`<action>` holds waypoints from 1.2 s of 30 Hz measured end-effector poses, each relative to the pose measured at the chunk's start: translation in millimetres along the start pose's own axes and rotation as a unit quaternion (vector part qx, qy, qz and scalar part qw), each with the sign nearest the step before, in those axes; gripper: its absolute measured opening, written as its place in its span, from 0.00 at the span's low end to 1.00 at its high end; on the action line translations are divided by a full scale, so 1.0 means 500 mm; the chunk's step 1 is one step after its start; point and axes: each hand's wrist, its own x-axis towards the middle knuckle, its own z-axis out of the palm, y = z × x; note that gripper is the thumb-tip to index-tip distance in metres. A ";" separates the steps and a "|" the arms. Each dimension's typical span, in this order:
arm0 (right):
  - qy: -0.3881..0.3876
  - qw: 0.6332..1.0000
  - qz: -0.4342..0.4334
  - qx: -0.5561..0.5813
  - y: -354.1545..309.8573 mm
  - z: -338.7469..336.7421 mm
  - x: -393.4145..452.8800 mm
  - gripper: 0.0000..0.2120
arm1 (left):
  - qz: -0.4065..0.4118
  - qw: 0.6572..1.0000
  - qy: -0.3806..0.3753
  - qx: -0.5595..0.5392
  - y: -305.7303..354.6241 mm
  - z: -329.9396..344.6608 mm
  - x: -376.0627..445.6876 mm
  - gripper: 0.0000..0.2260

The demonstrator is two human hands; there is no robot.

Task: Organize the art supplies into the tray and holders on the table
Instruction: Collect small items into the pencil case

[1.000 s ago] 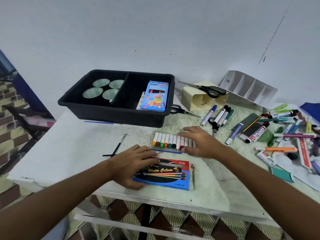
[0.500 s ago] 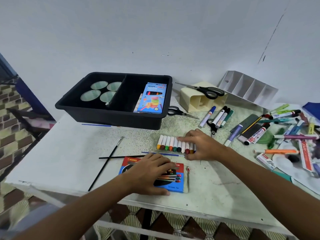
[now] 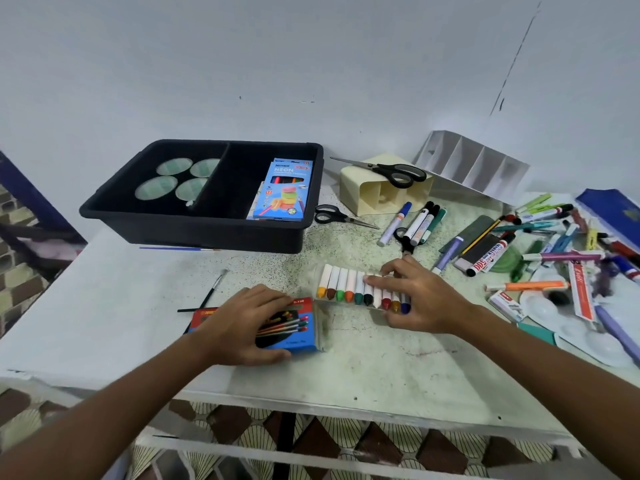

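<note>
A row of wax crayons in a clear tray [image 3: 341, 285] lies at the table's middle. My right hand [image 3: 420, 299] grips its right end, fingers on top and thumb at the coloured tips. Just to the left, my left hand [image 3: 242, 323] presses down on a red and blue water colour box [image 3: 299, 336], thumb along its near edge. The black two-part tray [image 3: 207, 233] stands at the back left, with round lids [image 3: 173, 178] in its left half and a blue neon pencil box [image 3: 284, 190] in its right half.
A cream holder [image 3: 367, 195] lies on its side with large scissors [image 3: 391, 169] on it. Behind it leans a white divided holder [image 3: 474, 164]. Small scissors [image 3: 341, 217], markers [image 3: 420, 220], a heap of pens [image 3: 554, 251], a paint palette [image 3: 568, 327], a black brush [image 3: 209, 294] and a purple brush [image 3: 180, 248] also lie around.
My right hand has closed around the right end of the crayon set, thumb now at the tips. My left hand slid right along the water colour box. The blue brush between them is out of sight.
</note>
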 end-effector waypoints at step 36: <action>-0.037 0.997 -0.031 0.053 -0.081 0.075 0.021 0.39 | -0.006 1.000 -0.011 0.015 0.015 0.027 0.004 0.36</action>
